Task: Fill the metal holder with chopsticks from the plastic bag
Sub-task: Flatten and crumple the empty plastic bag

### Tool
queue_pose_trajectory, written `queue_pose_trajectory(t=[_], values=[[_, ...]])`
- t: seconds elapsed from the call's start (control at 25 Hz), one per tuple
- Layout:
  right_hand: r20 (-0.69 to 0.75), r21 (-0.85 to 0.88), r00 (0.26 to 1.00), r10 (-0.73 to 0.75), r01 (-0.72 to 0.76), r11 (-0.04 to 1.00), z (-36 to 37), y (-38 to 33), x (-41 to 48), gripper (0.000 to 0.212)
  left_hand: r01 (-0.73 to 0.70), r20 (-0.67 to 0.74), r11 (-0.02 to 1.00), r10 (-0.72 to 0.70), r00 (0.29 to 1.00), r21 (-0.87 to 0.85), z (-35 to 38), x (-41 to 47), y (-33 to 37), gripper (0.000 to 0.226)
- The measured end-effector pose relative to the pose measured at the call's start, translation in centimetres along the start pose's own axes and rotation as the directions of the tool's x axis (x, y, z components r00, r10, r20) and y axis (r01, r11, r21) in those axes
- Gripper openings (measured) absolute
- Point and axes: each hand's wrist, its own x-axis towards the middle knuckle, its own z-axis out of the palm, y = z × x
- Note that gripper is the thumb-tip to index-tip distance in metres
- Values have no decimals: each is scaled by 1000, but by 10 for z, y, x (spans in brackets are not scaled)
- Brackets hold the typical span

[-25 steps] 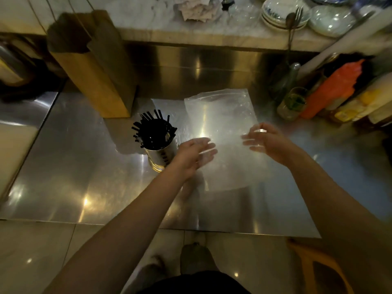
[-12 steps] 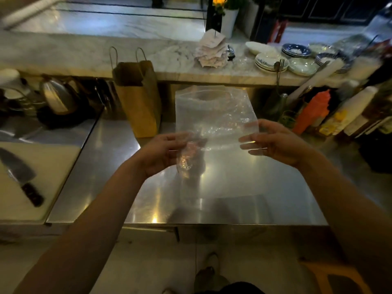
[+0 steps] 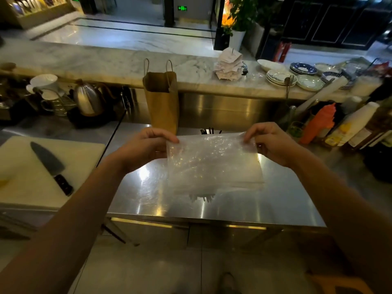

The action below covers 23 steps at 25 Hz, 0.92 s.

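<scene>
A clear, crinkled plastic bag (image 3: 212, 164) hangs in the air over the steel table (image 3: 275, 204), looking empty. My left hand (image 3: 146, 145) pinches its upper left corner and my right hand (image 3: 269, 143) pinches its upper right corner. Behind the bag's top edge only the tips of black chopsticks (image 3: 209, 131) show; the metal holder under them is hidden by the bag.
A brown paper bag (image 3: 162, 102) stands at the back of the table. A knife (image 3: 51, 166) lies on a white cutting board (image 3: 25, 183) at left, near a kettle (image 3: 88, 100). Sauce bottles (image 3: 318, 124) crowd the right; plates (image 3: 280, 78) sit on the marble counter.
Both hands lifted the bag off the table and now hold it stretched by its top corners, folded shorter. The camera tilted up, and the bag now covers the holder.
</scene>
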Motion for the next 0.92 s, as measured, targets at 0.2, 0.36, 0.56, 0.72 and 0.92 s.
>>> queue_pose_trajectory(t=[0.2, 0.36, 0.56, 0.72, 0.92], values=[[68, -60, 990, -120, 124, 990, -4, -24, 5, 28, -35, -27, 968, 43, 999, 247, -7, 7, 33, 30], [135, -224, 970, -203, 230, 947, -2, -51, 3, 36, -156, 196, 722, 29, 980, 674, 49, 30, 64, 49], [-46, -30, 986, -161, 160, 987, -9, -76, -1, 21, -241, 178, 737, 164, 970, 631, 88, 48, 63, 35], [-125, -399, 972, -201, 136, 907, -5, -66, 0, 39, -269, 110, 659, 273, 956, 702, 116, 63, 68, 32], [-284, -682, 785, -551, 239, 692, -32, -50, 12, 28, -302, 137, 629, 298, 945, 716, 129, 66, 72, 33]])
